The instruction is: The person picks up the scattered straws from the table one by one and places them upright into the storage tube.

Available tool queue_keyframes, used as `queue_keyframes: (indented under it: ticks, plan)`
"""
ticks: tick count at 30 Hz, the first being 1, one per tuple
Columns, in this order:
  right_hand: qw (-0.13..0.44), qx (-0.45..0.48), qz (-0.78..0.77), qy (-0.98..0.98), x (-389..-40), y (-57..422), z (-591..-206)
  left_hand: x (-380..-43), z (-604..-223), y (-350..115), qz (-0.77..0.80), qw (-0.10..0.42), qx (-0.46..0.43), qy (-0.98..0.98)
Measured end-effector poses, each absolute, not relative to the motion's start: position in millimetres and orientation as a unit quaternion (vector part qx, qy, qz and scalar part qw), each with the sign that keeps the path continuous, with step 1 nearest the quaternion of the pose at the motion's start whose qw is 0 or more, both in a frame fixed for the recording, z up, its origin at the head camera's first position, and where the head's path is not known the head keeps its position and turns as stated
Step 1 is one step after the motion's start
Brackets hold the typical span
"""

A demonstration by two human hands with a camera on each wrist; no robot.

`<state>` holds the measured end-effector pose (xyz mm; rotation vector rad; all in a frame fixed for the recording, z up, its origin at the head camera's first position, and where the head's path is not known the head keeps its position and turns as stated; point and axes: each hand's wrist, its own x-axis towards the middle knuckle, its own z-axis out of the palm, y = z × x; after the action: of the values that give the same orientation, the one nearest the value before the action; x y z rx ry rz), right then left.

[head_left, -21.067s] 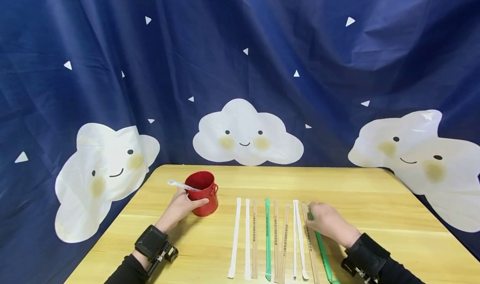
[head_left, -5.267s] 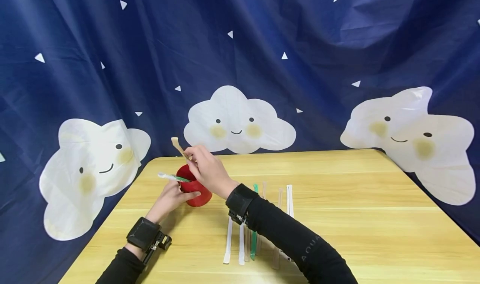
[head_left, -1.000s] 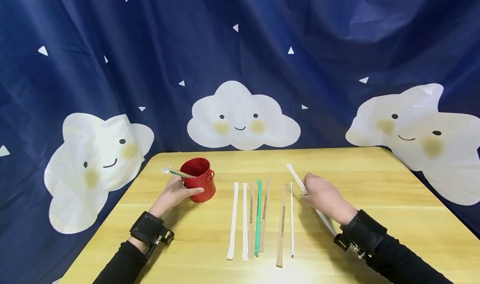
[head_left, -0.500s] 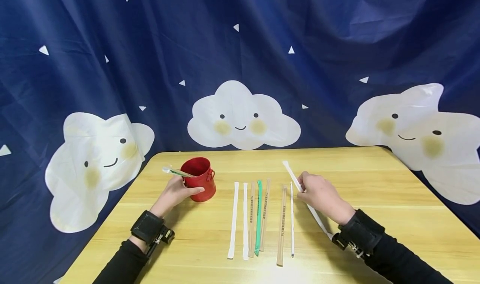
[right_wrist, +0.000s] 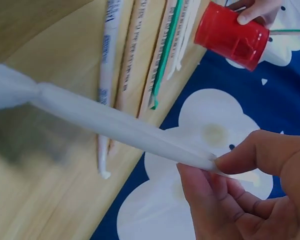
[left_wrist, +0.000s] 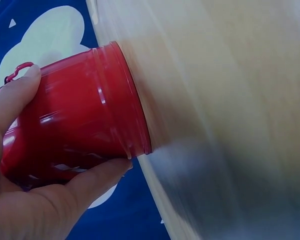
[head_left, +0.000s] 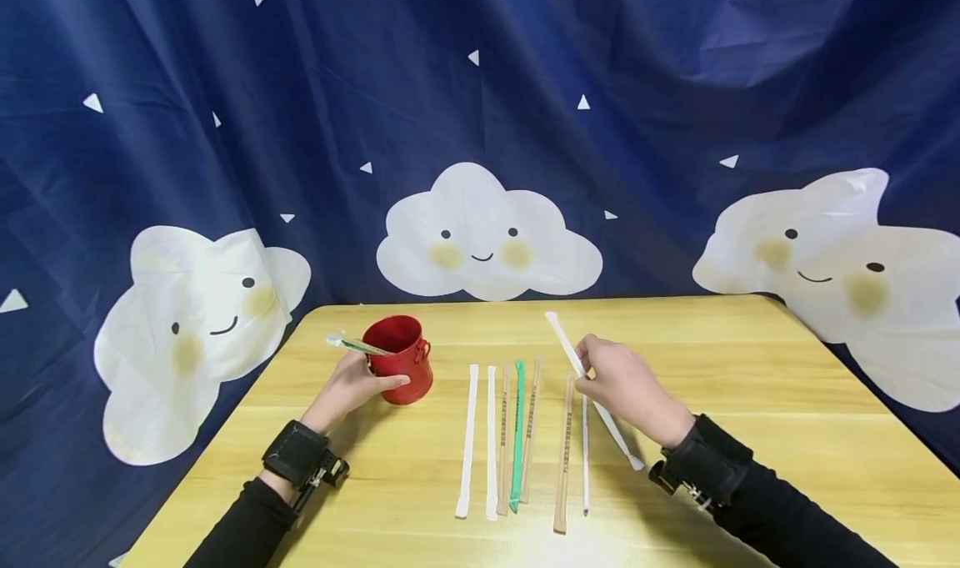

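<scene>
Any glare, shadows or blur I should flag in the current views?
Head: bright and fairly sharp, a pale glare patch on the table near the bottom edge, soft shadows across it; left wrist: dimmer, with small highlights on the red bucket and smeared-looking wood grain; right wrist: also dim, the white wrapped straw looking soft towards the left edge.

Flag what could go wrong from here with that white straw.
The right hand pinches the white straw aslant, so its near end might brush the thin straw lying nearby. Straws already lean out of the red bucket beside the left hand; adding another could jostle them.
</scene>
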<state>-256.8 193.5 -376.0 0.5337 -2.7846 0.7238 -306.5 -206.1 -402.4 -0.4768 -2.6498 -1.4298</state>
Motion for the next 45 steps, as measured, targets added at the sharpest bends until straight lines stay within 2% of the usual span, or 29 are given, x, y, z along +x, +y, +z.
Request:
queue_keyframes:
  ticks: [8, 17, 25, 34, 45]
  plan:
    - [0.17, 0.195, 0.244, -0.935, -261.2, 178.8, -374.1, -328.0, -426.4, -218.6, -0.464, 0.037, -0.151, -0.872]
    - [0.204, 0.227, 0.273, -0.912, -266.4, 158.3, -367.7, -327.7, -424.8, -217.3, -0.458, 0.033, -0.14, -0.877]
    - [0.243, 0.258, 0.31, -0.882, -274.3, 131.8, -356.6, -311.0, -403.3, -205.4, -0.466, 0.036, -0.148, -0.872]
    - [0.286, 0.316, 0.351, -0.834, -287.4, 109.6, -362.6, -326.2, -422.7, -217.6, -0.466, 0.035, -0.147, -0.872]
    - [0.312, 0.347, 0.426, -0.775, -306.4, 76.7, -352.5, -330.5, -423.3, -219.2, -0.467, 0.029, -0.149, -0.871]
